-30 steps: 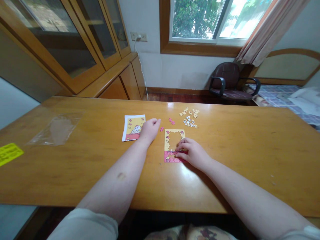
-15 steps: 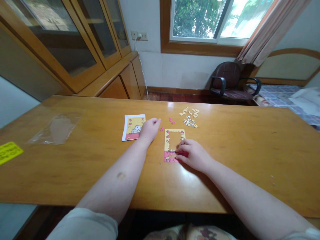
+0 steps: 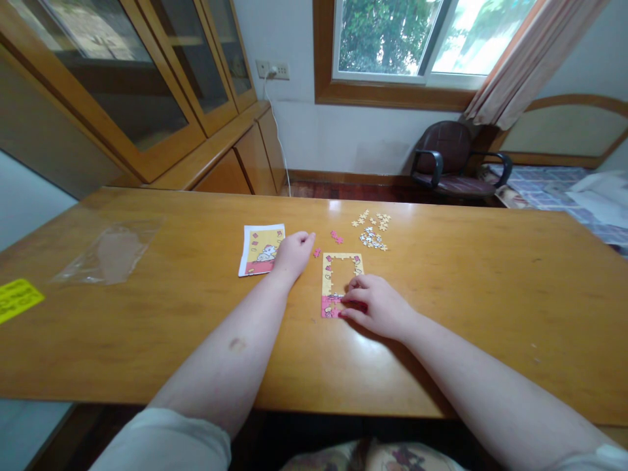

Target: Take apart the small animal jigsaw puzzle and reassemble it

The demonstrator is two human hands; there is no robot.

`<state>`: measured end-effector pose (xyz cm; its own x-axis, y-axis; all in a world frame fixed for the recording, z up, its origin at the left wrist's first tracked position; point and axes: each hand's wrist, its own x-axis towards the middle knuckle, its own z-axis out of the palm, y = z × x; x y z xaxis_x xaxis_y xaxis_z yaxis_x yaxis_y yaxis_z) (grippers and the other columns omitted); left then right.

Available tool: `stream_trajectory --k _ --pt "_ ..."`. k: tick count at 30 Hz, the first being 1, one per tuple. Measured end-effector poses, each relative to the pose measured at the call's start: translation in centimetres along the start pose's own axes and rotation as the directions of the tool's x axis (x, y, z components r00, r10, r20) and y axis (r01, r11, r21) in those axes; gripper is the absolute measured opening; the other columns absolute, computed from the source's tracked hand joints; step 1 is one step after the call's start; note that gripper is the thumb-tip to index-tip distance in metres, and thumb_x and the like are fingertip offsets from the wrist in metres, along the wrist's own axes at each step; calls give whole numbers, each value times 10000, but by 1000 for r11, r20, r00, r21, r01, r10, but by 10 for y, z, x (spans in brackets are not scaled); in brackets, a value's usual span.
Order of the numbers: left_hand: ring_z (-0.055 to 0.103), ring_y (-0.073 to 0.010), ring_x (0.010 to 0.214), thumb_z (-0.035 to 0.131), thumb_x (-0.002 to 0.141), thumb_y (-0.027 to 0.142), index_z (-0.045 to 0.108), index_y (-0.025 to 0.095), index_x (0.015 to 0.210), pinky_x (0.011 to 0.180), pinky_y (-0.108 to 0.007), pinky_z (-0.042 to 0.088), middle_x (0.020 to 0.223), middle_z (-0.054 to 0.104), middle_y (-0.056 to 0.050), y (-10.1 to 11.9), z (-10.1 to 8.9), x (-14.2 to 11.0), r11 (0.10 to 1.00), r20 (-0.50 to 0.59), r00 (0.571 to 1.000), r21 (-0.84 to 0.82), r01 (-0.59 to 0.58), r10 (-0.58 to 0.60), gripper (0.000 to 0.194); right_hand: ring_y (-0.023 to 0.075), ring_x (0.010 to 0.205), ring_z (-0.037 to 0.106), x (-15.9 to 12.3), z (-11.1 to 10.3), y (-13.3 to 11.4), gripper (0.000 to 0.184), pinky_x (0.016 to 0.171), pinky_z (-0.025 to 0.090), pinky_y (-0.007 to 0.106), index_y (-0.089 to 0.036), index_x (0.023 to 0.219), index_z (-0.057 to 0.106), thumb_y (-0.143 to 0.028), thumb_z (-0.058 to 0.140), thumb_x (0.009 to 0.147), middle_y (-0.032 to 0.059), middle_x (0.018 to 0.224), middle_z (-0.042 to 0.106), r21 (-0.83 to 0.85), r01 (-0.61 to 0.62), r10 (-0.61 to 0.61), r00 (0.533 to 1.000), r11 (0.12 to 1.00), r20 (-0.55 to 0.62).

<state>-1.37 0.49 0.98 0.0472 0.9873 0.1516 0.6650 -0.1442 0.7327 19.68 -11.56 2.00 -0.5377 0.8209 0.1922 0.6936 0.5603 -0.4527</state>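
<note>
A partly assembled jigsaw puzzle (image 3: 326, 288) lies on the table before me, its yellow and pink border around an open middle. My right hand (image 3: 377, 303) bends over its lower right part, thumb and fingers on a pink puzzle piece that they mostly hide. My left hand (image 3: 293, 254) is closed and rests on the right side of the picture sheet (image 3: 260, 245), which shows a white cartoon animal on yellow and pink. Whatever its curled fingers hold, if anything, is hidden. Loose pink pieces (image 3: 337, 238) lie just beyond the puzzle, and one pink piece (image 3: 316, 252) is beside my left fingertips.
Farther back on the wooden table (image 3: 461, 307) are several yellow pieces (image 3: 384, 221) and a pile of white-and-blue pieces (image 3: 371, 239). A clear plastic bag (image 3: 115, 252) and a yellow label (image 3: 18, 299) lie at the left. Beyond the table stands an office chair (image 3: 447, 157).
My right hand has shifted slightly left over the lower part of the puzzle, covering more of its pink pieces. My left hand stays in place.
</note>
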Motion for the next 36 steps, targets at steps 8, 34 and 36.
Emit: stream_trajectory --k 8,34,36 --pt "374 -130 567 437 887 421 374 200 585 559 -274 246 542 365 38 -2 1 0 999 29 999 32 -41 40 380 204 905 593 0 1 -2 238 837 475 373 -217 965 727 -413 637 865 83 960 633 -10 7 -7 999 1000 31" --pt "612 -196 764 615 790 305 643 195 801 699 -307 449 817 693 -44 11 -2 -9 986 158 986 144 -85 62 114 187 785 607 4 -3 21 188 755 503 351 -196 828 695 -295 554 903 68 820 636 121 -148 179 931 982 -318" --pt "617 -178 748 626 793 304 656 187 827 694 -294 460 819 698 -39 17 -1 -13 996 147 985 23 -89 84 126 192 789 615 4 -1 23 169 756 505 354 -196 826 696 -277 563 891 68 819 640 105 -181 206 921 978 -331"
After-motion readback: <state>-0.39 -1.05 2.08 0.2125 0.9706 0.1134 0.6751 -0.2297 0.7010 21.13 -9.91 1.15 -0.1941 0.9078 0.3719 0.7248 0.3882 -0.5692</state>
